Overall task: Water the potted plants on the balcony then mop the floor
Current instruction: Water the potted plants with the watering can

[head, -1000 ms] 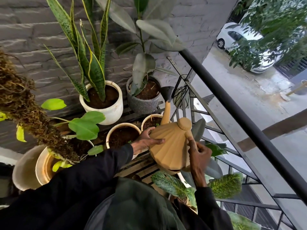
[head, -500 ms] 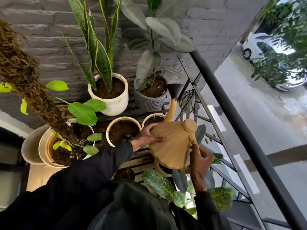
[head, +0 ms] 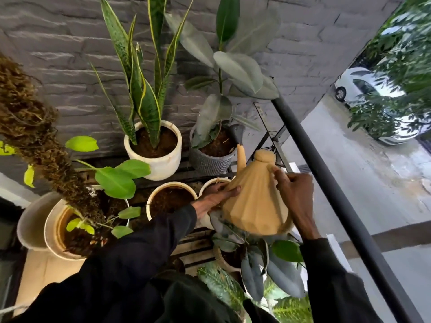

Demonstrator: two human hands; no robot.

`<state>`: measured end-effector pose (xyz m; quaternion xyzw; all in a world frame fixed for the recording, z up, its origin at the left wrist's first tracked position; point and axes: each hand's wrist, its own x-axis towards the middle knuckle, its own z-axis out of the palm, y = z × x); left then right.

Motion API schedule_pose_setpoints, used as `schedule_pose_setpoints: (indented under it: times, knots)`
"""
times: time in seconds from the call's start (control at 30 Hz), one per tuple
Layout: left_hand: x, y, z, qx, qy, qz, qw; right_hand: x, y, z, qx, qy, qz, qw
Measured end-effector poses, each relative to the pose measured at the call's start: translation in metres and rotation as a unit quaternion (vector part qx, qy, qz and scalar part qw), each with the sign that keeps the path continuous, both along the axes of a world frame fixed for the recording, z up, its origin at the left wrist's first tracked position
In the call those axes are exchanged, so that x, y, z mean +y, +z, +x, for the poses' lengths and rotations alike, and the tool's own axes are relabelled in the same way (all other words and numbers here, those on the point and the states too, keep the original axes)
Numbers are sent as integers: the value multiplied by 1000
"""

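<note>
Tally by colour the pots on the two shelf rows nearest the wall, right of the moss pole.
White or cream pots: 3 (snake plant pot, bare-soil pot, small pot behind the left hand)
Grey ribbed pot: 1
Total: 4

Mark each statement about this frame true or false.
1. The left hand and the right hand both touch the watering can. True.
2. The can's spout points down at the floor. False: it reaches up to the grey ribbed pot.
3. The snake plant grows in a black pot. False: it grows in a white pot.
4. A white car stands beyond the railing. True.
</note>
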<state>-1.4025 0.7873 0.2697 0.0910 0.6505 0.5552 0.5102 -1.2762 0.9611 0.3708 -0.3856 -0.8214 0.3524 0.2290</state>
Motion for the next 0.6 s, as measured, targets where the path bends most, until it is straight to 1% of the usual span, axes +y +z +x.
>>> schedule_pose_setpoints:
  times: [0.13, 0.23, 0.33, 0.4, 0.6]
  knots:
    - [8, 2, -20, -75, 4, 23, 997, 20, 24, -57, -72, 24, 40, 996]
    - [15, 5, -34, -141, 27, 20, 989, 21, 44, -96, -136, 45, 58, 988]
    - [21, 12, -41, -186, 41, 26, 981, 25, 60, -129, -180, 71, 74, 978]
    - [26, 14, -45, -206, 52, 33, 977, 29, 63, -145, -195, 83, 87, 973]
    - [32, 12, -58, -230, 60, 61, 969, 36, 67, -176, -220, 92, 114, 964]
